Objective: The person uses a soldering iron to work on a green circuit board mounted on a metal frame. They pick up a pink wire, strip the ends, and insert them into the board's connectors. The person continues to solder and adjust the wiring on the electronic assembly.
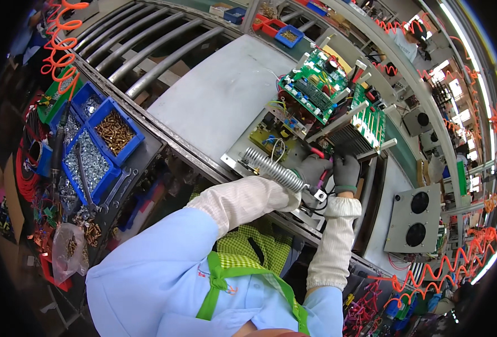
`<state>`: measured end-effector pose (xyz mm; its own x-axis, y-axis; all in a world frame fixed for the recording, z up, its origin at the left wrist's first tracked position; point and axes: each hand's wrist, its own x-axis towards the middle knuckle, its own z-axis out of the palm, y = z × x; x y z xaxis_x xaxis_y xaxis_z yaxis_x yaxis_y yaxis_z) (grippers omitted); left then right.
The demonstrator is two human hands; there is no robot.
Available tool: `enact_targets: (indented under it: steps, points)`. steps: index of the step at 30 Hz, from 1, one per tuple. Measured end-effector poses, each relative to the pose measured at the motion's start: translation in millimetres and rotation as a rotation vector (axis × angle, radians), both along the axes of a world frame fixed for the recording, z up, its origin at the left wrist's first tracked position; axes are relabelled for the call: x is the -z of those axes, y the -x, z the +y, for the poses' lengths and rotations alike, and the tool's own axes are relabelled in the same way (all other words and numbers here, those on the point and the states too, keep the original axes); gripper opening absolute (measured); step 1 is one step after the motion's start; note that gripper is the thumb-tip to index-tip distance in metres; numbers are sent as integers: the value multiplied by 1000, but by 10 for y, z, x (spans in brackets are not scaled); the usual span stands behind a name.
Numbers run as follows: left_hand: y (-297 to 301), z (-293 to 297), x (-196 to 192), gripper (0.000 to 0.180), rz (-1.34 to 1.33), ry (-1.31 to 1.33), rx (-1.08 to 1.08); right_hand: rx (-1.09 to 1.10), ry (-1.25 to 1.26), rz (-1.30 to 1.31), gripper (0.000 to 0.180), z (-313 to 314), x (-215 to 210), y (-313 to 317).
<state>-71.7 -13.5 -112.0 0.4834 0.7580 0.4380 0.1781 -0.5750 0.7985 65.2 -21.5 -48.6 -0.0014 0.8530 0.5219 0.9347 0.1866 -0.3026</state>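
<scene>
Both my hands wear grey gloves and work at the front of an open electronic assembly. My left hand (312, 168) reaches in behind a large metal coil spring (273, 169), its fingers curled beside a cable with red and pink sleeving (322, 177). Close by on the right, my right hand (346, 173) has its fingers bent together below the finned heat sink (346, 136). What the fingertips pinch, if anything, is hidden. Green circuit boards (315, 92) with wires stand upright behind the hands. A yellowish board (268, 137) lies left of them, and black cables (319, 206) hang in front.
Blue bins of brass screws (113, 132) and silver fasteners (88, 163) stand at the left, with wrenches (118, 188) beside them. Metal rollers (156, 53) run at the far left. A grey panel with two black fans (414, 219) stands at the right. Orange coiled hoses (63, 42) hang nearby.
</scene>
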Motion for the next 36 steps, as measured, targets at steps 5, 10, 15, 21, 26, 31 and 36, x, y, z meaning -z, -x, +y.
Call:
enact_targets:
  steps: [5,10,15,21,26,31,36]
  points:
    - [18,-49,-25,16,10,-33,-60,71,65,-81,23,-14,-3,13]
    - [-27,12,-37,11,-35,160,9,84,55,-25,27,-26,-58,83]
    - [-35,-30,-176,13,-557,873,267,76,88,4,28,-223,-207,83]
    - [-278,187,333,12,-454,559,203,46,87,-139,19,-139,-291,168]
    - [-40,-23,-27,11,-9,-102,-45,51,94,-234,20,-33,-120,-37]
    - [-179,45,34,4,-662,933,126,65,168,-243,23,29,-158,6]
    - [-293,110,325,5,-593,638,75,92,143,-291,24,17,-224,200]
